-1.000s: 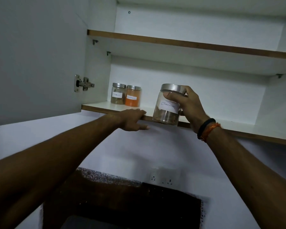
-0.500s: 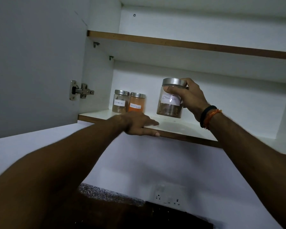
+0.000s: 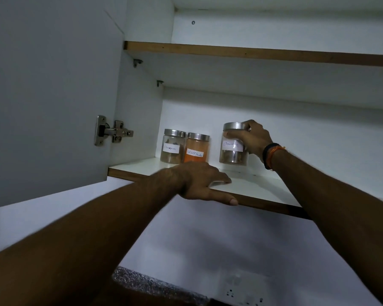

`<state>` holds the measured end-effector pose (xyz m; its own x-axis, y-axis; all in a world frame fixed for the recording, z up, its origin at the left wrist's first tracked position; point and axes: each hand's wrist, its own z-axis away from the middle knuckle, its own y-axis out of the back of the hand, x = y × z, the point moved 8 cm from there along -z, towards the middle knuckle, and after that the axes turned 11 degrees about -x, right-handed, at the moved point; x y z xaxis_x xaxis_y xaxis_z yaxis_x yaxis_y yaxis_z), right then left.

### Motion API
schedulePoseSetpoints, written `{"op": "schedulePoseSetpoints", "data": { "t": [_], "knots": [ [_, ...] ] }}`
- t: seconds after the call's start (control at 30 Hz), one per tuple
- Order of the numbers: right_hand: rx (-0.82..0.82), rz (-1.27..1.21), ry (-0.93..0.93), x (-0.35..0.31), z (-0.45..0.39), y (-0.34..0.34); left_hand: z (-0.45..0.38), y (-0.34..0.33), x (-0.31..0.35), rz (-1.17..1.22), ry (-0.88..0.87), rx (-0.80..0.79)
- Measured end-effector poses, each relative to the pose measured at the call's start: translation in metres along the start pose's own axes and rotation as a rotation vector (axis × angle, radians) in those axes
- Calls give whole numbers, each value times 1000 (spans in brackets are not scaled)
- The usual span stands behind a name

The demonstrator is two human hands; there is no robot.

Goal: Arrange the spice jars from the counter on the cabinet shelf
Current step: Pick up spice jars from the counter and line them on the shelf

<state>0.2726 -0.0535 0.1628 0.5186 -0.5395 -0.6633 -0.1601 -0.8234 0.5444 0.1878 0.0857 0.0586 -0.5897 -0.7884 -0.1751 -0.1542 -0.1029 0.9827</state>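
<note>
My right hand (image 3: pixel 252 138) grips a clear spice jar (image 3: pixel 233 152) with a steel lid, a white handwritten label and brown contents. The jar stands upright near the back of the white lower cabinet shelf (image 3: pixel 252 186), its base on or just above the surface. To its left, two more steel-lidded jars stand side by side against the back wall: a brown spice jar (image 3: pixel 173 147) and an orange chilli powder jar (image 3: pixel 197 149). My left hand (image 3: pixel 201 182) lies flat on the shelf's front edge, fingers spread, holding nothing.
The cabinet door (image 3: pixel 49 96) hangs open on the left, its metal hinge (image 3: pixel 113 130) facing me. An upper shelf (image 3: pixel 252 53) spans above. Below are a white wall, a wall socket (image 3: pixel 243 294) and a speckled counter edge (image 3: pixel 150 286).
My right hand carried the jar from the shelf's front edge inward and down toward the back, close to the two standing jars. My left hand stayed on the shelf edge.
</note>
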Motion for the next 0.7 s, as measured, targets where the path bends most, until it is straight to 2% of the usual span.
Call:
{"op": "schedulePoseSetpoints", "data": {
  "t": [0.23,0.7],
  "knots": [
    [-7,77,-87,24,-29,-17,-3,-1,0,34,3,-27],
    [-48,57,-67,45,-48,-46,-2,2,-1,69,17,-15]
  ]
}}
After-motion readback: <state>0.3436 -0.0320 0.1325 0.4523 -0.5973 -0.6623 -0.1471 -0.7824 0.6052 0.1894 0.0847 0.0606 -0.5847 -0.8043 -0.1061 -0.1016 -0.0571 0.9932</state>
